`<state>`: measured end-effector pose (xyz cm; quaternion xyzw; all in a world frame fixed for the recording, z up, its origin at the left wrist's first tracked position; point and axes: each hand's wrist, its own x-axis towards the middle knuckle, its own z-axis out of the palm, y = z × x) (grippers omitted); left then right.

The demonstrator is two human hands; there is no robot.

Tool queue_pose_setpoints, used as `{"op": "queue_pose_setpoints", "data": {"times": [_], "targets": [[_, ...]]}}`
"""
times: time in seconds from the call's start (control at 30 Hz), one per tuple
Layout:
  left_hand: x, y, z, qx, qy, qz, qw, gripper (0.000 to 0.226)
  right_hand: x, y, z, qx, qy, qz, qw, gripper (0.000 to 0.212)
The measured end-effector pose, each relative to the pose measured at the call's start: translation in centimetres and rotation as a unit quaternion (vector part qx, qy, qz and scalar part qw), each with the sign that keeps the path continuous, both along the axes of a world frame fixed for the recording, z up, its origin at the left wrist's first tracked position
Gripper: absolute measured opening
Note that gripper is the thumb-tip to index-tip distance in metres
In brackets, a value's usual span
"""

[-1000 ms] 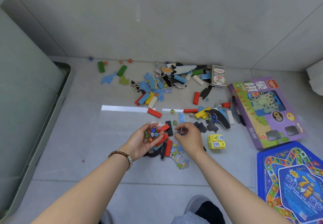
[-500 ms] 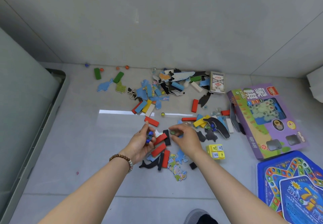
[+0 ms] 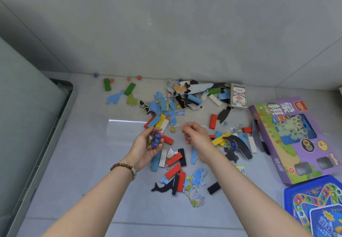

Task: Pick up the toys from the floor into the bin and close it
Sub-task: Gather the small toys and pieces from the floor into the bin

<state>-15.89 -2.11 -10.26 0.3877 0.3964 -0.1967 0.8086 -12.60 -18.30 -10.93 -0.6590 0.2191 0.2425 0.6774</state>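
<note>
Toys (image 3: 173,160) lie strewn over the grey tiled floor (image 3: 88,162) in front of us, in a loose heap near the wall (image 3: 166,33). At the far left we see the grey bin (image 3: 63,125), its rim running along the floor, well apart from the heap. We cannot tell whether it is open.

Next come two green blocks (image 3: 107,84) close to the wall, with a blue fish-shaped puzzle piece (image 3: 115,98) just beside them. Our left hand (image 3: 146,149), a wooden bead bracelet (image 3: 123,168) on its wrist, is turned palm up over the heap, its fingers cupped round a cluster of glass marbles (image 3: 155,140), mostly blue. A single yellowish marble (image 3: 172,129) sits on the floor between our two hands.

Our right hand (image 3: 197,138) hovers over the heap with fingers curled inward. The tips are blurred, so we cannot tell whether they pinch anything.

Farther right are a red block (image 3: 213,121), a black dolphin shape (image 3: 238,144) lying over yellow and blue blocks, and a pack of playing cards (image 3: 238,95) by the wall. At the right edge lie a purple game box (image 3: 288,155) and, nearer us, a blue game board (image 3: 314,205).
</note>
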Motion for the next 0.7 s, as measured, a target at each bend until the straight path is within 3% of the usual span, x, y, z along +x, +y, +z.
{"op": "queue_pose_setpoints", "data": {"times": [0.07, 0.2, 0.33, 0.4, 0.47, 0.53, 0.63, 0.7], "targets": [[0.4, 0.4, -0.1, 0.007, -0.009, 0.001, 1.0, 0.026, 0.3, 1.1, -1.0, -0.125, -0.067, 0.057, 0.988, 0.009], [1.1, 1.3, -0.1, -0.006, -0.02, 0.012, 1.0, 0.034, 0.6, 2.8, -2.7, -0.221, -0.147, 0.137, 0.954, 0.017], [1.4, 2.0, -0.3, -0.034, -0.011, 0.026, 0.999, 0.048, 1.1, 3.1, -3.5, -0.304, -0.161, 0.18, 0.921, 0.011], [1.3, 2.1, -0.5, -0.043, -0.003, 0.029, 0.999, 0.043, 1.5, 3.5, -3.1, -0.278, -0.154, 0.15, 0.936, 0.009], [1.1, 2.1, -0.7, -0.061, 0.009, 0.028, 0.998, 0.036, 1.7, 4.4, -1.8, -0.19, -0.147, 0.1, 0.965, 0.011], [0.9, 1.8, -0.6, -0.097, 0.009, 0.028, 0.995, 0.033, 1.5, 5.5, 0.4, -0.105, -0.158, 0.125, 0.974, 0.01], [1.1, 1.4, -0.1, -0.124, -0.015, 0.019, 0.992, 0.034, 0.5, 6.5, 2.2, -0.109, -0.228, 0.279, 0.927, 0.006], [1.3, 1.3, 0.1, -0.129, -0.015, 0.019, 0.991, 0.032, 0.3, 6.6, 2.3, -0.135, -0.27, 0.317, 0.899, 0.009]]}}
